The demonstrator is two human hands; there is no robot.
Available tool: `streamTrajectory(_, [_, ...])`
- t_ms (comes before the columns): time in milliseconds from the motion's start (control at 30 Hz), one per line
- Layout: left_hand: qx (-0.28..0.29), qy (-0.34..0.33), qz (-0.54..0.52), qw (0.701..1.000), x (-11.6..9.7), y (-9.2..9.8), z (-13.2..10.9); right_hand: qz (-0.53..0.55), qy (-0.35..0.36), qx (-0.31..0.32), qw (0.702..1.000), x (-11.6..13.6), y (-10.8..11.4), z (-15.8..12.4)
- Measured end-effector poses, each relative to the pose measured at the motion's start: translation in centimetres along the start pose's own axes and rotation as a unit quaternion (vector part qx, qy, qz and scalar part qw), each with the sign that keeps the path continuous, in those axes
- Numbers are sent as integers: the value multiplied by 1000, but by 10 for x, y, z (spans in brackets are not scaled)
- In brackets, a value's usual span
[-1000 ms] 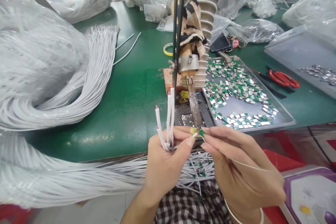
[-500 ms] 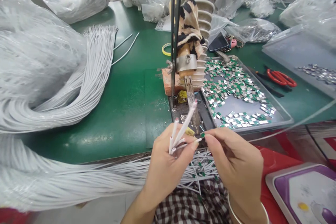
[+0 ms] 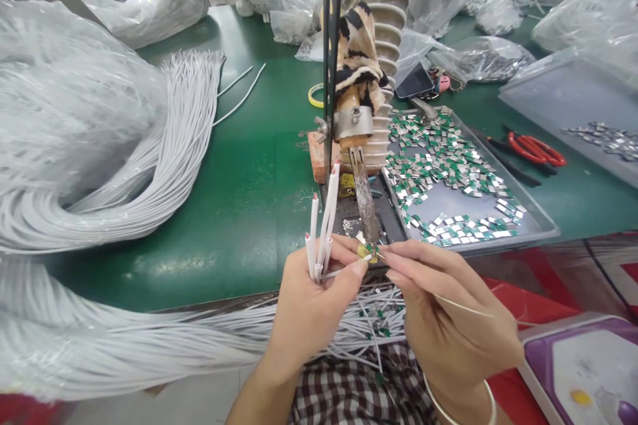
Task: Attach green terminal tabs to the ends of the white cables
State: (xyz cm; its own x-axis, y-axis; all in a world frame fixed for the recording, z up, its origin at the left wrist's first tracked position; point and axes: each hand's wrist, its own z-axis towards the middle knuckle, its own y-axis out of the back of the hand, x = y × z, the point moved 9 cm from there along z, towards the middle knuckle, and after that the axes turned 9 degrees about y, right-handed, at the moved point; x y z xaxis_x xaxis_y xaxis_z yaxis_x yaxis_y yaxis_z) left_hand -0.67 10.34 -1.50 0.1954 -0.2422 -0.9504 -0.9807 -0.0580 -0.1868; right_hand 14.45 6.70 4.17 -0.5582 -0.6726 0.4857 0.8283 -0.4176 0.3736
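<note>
My left hand [image 3: 314, 305] is closed round several short white cable ends [image 3: 321, 229] that stick up with red tips. Its thumb and forefinger pinch one cable end against a small green chip [image 3: 371, 251] under the tip of a fixed soldering iron [image 3: 363, 196]. My right hand [image 3: 448, 315] is closed in a pinch on a thin solder wire [image 3: 463, 309] that trails off to the right, its end at the same chip.
A grey tray [image 3: 541, 222] of several green and silver chips lies right of the iron. Large bundles of white cables [image 3: 164, 146] cover the left of the green table and hang over my lap. Red pliers [image 3: 535, 148], a phone and plastic bags lie at the right and back.
The cable ends in my left hand have swung from tilted right back to upright. My right hand has come back to the iron tip with the solder wire.
</note>
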Motion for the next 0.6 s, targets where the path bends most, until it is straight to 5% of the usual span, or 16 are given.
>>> streamTrajectory(600, [17, 2, 6, 1000, 6, -3, -9, 71, -44, 12, 996, -7, -2, -7])
